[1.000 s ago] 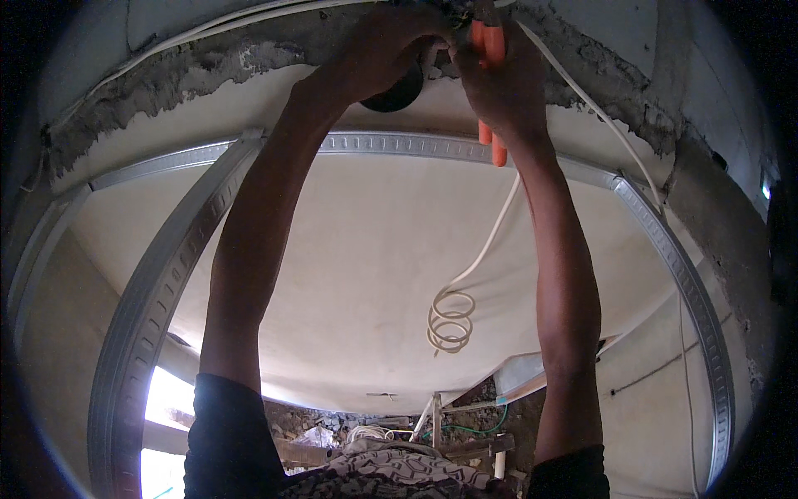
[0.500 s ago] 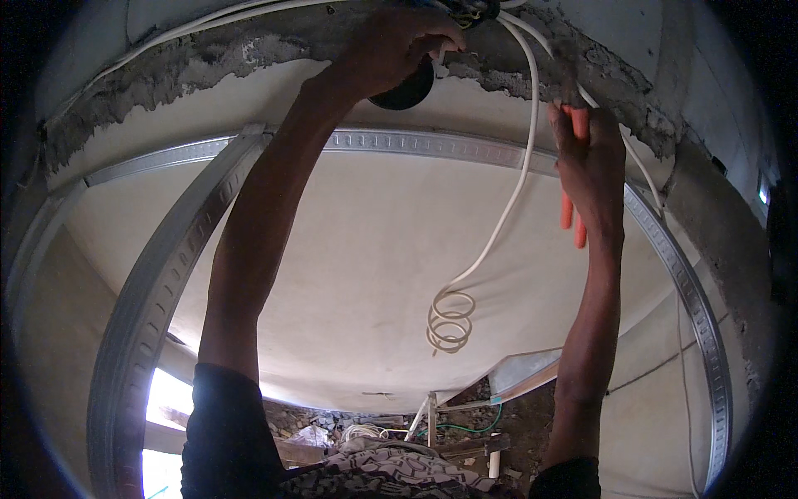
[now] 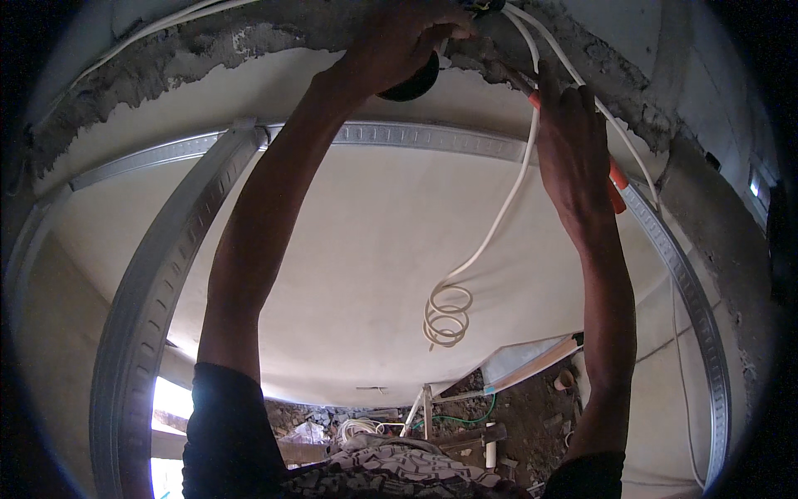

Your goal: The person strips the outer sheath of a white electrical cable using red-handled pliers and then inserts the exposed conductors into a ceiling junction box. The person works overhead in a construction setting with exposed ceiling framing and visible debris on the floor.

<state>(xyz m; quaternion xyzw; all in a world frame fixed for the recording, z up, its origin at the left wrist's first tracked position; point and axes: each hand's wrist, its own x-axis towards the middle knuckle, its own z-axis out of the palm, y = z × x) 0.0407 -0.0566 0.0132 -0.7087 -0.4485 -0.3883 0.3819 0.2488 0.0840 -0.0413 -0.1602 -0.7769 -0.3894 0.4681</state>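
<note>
My right hand (image 3: 572, 154) is closed round pliers (image 3: 617, 176) with orange-red handles. Their dark jaws point up and left, toward my other hand. My left hand (image 3: 416, 41) is raised at the top edge, with its thumb and fingers pinched together. What lies in that pinch is too dark and small to make out. A dark round thing (image 3: 413, 81) shows just under this hand, partly covered by it. Close to both hands, white cables (image 3: 532, 46) run out of a dark bundle of wires (image 3: 485, 7). One cable hangs down to a loose coil (image 3: 447, 316).
Metal channels (image 3: 174, 224) frame the pale panel (image 3: 374, 249), one rising at the left and one curving at the right (image 3: 694, 291). Rough broken plaster (image 3: 199, 50) runs along the top. Far below lie rubble, a coil of white cable (image 3: 359, 427) and a green hose (image 3: 465, 420).
My right hand has turned and moved slightly up and left, swinging the pliers from upright to slanting, jaws toward my left hand. My left hand stays pinched, slightly farther right. The view has shifted a little.
</note>
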